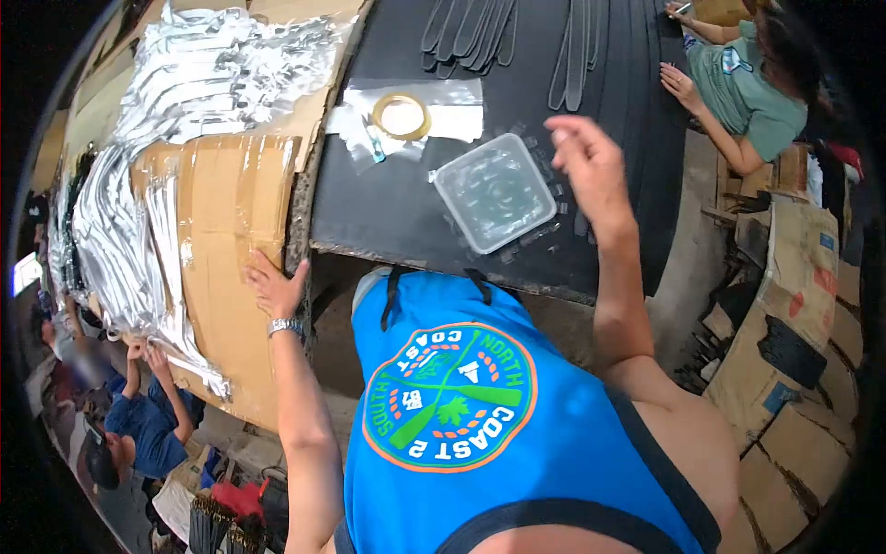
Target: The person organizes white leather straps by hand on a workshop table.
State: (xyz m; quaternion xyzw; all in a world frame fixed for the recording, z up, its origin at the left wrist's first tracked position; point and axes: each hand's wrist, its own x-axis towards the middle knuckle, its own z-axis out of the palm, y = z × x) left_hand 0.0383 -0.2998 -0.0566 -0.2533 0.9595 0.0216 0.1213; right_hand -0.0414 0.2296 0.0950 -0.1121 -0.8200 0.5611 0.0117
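My left hand [275, 286] lies flat with spread fingers on a sheet of brown cardboard [231, 198], near its right edge. It wears a metal watch. My right hand [588, 164] is raised just right of a square clear plastic tub [496, 194]. Its fingers are bent and drawn together; anything between them is too small to make out. Small clear pieces lie around the tub on the black table surface [388, 208]. Behind the tub, a roll of yellowish tape [401, 116] rests on clear plastic bags [461, 95].
White strap-like strips [120, 217] cover the left table, some in clear plastic. Dark straps [471, 32] lie at the far table edge. One co-worker [757, 92] sits at the far right, another [148, 420] at the lower left. Flattened cardboard [794, 277] is stacked right.
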